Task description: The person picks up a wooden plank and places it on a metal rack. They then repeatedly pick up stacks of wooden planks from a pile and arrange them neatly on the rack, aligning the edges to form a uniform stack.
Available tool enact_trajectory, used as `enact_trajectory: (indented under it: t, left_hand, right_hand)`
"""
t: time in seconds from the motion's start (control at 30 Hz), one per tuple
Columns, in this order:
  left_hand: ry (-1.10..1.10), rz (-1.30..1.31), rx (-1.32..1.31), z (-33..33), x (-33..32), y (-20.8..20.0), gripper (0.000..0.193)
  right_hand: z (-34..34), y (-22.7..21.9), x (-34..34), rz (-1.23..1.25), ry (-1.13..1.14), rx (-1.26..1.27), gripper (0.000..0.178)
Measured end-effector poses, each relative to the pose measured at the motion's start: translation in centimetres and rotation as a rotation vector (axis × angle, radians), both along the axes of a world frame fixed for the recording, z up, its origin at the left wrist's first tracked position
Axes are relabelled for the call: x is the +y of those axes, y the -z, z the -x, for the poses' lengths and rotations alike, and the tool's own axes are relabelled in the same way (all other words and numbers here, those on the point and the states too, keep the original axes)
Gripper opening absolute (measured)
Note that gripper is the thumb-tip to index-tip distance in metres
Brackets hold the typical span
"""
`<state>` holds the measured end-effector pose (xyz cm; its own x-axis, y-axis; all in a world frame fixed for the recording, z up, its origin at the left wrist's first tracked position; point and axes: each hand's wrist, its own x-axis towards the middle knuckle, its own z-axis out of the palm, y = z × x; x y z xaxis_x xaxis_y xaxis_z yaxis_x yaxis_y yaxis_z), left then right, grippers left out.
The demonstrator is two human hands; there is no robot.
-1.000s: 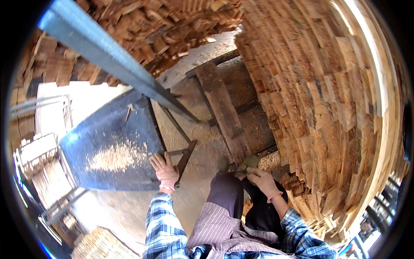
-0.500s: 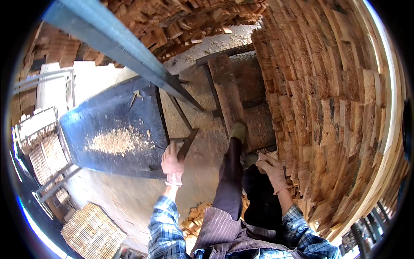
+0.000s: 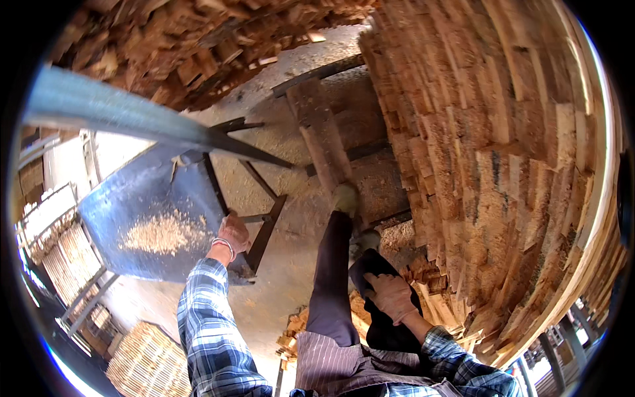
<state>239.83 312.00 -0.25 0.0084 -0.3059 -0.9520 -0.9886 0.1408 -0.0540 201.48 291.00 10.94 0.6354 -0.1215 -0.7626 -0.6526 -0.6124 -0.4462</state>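
Stacked timber (image 3: 476, 165) walls the right side of a workshop floor (image 3: 264, 301) as a person in blue plaid sleeves (image 3: 215, 324) plants a shoe (image 3: 345, 198) on a wooden plank (image 3: 317, 126). The gloved left hand (image 3: 233, 233), fingers curled, is at the right edge of a dark blue tray (image 3: 132, 198), toward its near right corner; whether it grips the rim cannot be told. Pale wood chips (image 3: 165, 233) lie heaped between the tray's left and right edges. The gloved right hand (image 3: 391, 296) rests, fingers spread, on the right knee (image 3: 368, 266). A metal post (image 3: 152, 119) slants beyond the tray's far edge.
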Motion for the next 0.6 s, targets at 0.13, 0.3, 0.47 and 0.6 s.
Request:
enact_trajectory:
  t: [0.13,0.3,0.47,0.6]
  left_hand:
    - [0.029,-0.179,-0.052,0.6,-2.9,0.5,0.044]
    - [0.110,-0.313,-0.153,0.4,-1.5,1.3,0.028]
    - [0.058,-0.243,-0.167,0.9,-0.8,3.2,0.026]
    - [0.054,-0.336,-0.059,4.2,-7.6,1.4,0.027]
  right_hand:
    - [1.2,0.2,-0.5,0.027,0.123,-0.066,0.029]
    - [2.0,0.3,-0.6,-0.010,0.173,-0.120,0.033]
    - [1.6,0.6,-0.5,-0.052,0.230,-0.098,0.042]
    - [0.3,0.3,-0.7,-0.047,0.263,-0.076,0.039]
